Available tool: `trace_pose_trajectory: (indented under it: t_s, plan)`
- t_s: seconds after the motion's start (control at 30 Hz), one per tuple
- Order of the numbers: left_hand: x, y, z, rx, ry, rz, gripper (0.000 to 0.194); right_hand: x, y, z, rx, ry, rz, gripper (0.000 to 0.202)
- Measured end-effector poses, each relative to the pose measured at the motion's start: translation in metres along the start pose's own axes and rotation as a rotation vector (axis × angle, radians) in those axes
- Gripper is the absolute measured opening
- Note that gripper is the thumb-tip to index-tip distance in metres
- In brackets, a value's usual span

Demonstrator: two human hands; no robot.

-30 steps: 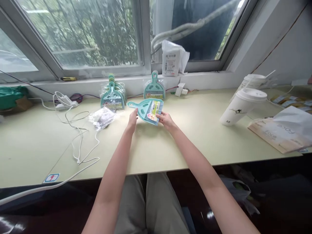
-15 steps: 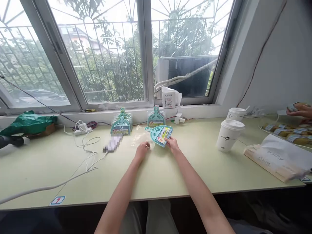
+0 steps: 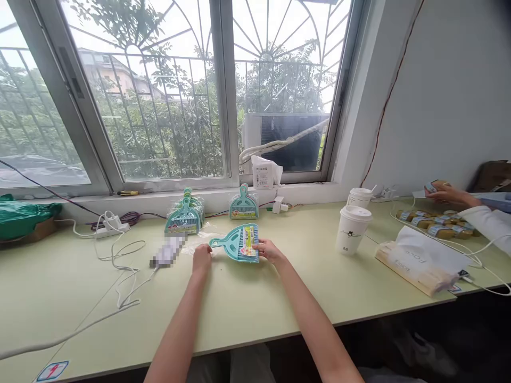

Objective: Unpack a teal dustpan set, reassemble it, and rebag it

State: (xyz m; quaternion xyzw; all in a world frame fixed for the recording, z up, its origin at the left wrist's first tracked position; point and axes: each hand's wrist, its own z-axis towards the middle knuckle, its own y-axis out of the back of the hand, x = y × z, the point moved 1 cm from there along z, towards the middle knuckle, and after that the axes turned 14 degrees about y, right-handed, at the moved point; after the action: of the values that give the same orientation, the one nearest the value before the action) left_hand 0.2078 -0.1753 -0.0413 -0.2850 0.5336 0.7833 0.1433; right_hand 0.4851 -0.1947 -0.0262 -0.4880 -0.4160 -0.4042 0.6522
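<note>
Holding dustpan [image 3: 232, 246]: right hand [image 3: 272, 251]; left hand [image 3: 202, 259] near handle [image 3: 216, 242], contact unclear.

In our right hand [image 3: 270, 251], we hold one teal dustpan-and-brush set [image 3: 235, 244] by its wide end, label toward us. Our left hand [image 3: 202, 258], fingers curled, is at the handle's tip, beside clear film [image 3: 206, 233]. Behind, we count one bagged set [image 3: 243, 206], upright, and a row of bagged sets [image 3: 182, 219]. To our right: two lidded white cups [image 3: 352, 231], one tissue pack [image 3: 417, 263], another person's hand [image 3: 453, 196].
</note>
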Motion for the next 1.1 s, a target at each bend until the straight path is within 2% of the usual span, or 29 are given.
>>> trace_pose_trajectory:
  t_s: [0.07, 0.17, 0.3, 0.37, 0.47, 0.57, 0.67, 0.77, 0.8, 0.83, 0.87, 0.97, 1.0, 1.03, 1.1]
  plan:
    - [0.003, 0.005, 0.003, -0.039, 0.019, -0.026, 0.024, 0.003, 0.002, -0.001, 0.008, -0.026, -0.009, 0.022]
    - [0.003, 0.01, 0.003, -0.159, 0.051, -0.139, 0.022, 0.004, 0.001, -0.001, -0.035, -0.049, -0.012, 0.019]
    - [-0.01, 0.008, -0.001, -0.273, 0.038, -0.359, 0.016, -0.006, -0.017, 0.002, -0.254, 0.005, 0.035, 0.014]
    - [-0.017, 0.004, -0.003, -0.287, -0.033, -0.389, 0.017, -0.014, -0.031, 0.004, -0.296, 0.032, 0.079, 0.014]
    - [-0.026, -0.001, -0.006, -0.274, -0.152, -0.36, 0.018, -0.023, -0.048, 0.006, -0.22, 0.047, 0.114, 0.016]
    - [-0.036, -0.003, -0.014, -0.215, -0.185, -0.354, 0.017, -0.027, -0.056, 0.006, -0.201, 0.081, 0.125, 0.021]
    - [-0.048, -0.004, -0.026, -0.193, -0.098, -0.432, 0.016, -0.026, -0.055, 0.004, -0.284, 0.136, 0.127, 0.025]
    - [-0.055, 0.0, -0.029, -0.378, 0.061, -0.671, 0.053, -0.024, -0.051, 0.004, -0.307, 0.184, 0.127, 0.025]
    - [-0.054, 0.001, -0.026, -0.405, 0.144, -0.789, 0.057, -0.023, -0.05, 0.005, -0.306, 0.193, 0.131, 0.027]
    - [-0.052, 0.002, -0.021, -0.381, 0.217, -0.924, 0.055, -0.023, -0.049, 0.005, -0.301, 0.203, 0.134, 0.028]
    - [-0.049, 0.002, -0.015, -0.278, 0.266, -1.064, 0.054, -0.023, -0.049, 0.004, -0.292, 0.212, 0.136, 0.029]
    - [-0.045, 0.001, -0.002, 0.202, 0.275, -1.353, 0.053, -0.021, -0.053, 0.001, -0.239, 0.222, 0.127, 0.032]
    - [-0.045, 0.0, -0.002, 0.312, 0.26, -1.397, 0.05, -0.021, -0.054, -0.001, -0.222, 0.22, 0.121, 0.033]
    - [-0.047, -0.002, -0.004, 0.378, 0.248, -1.424, 0.045, -0.02, -0.056, -0.003, -0.212, 0.215, 0.118, 0.033]
    - [-0.054, -0.008, -0.012, 0.44, 0.248, -1.456, 0.036, -0.02, -0.058, -0.005, -0.217, 0.21, 0.122, 0.033]
